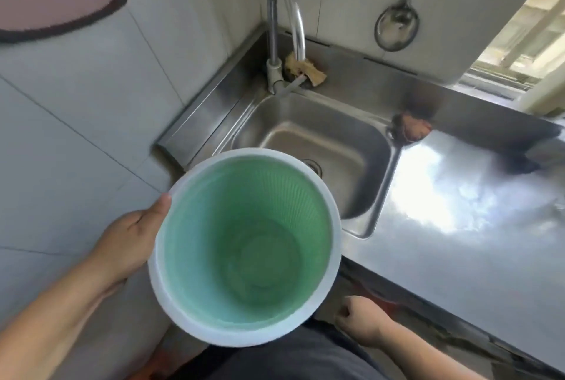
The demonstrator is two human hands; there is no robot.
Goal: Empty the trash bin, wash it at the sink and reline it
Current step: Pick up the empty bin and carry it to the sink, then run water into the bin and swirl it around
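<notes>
Left hand [128,245] grips the trash bin [275,196] rim (thumb over edge), centre frame; right hand [363,323], lower right, loosely curled, holding nothing.

The head view looks steeply down, close above the sink [305,122] and counter [458,251].

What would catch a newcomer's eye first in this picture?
The round green plastic trash bin with a white rim, empty and unlined, fills the lower middle of the view, gripped at its rim by the left hand. Beyond it lies the stainless steel sink, with a curved chrome tap rising at its far corner against the tiled wall.
</notes>
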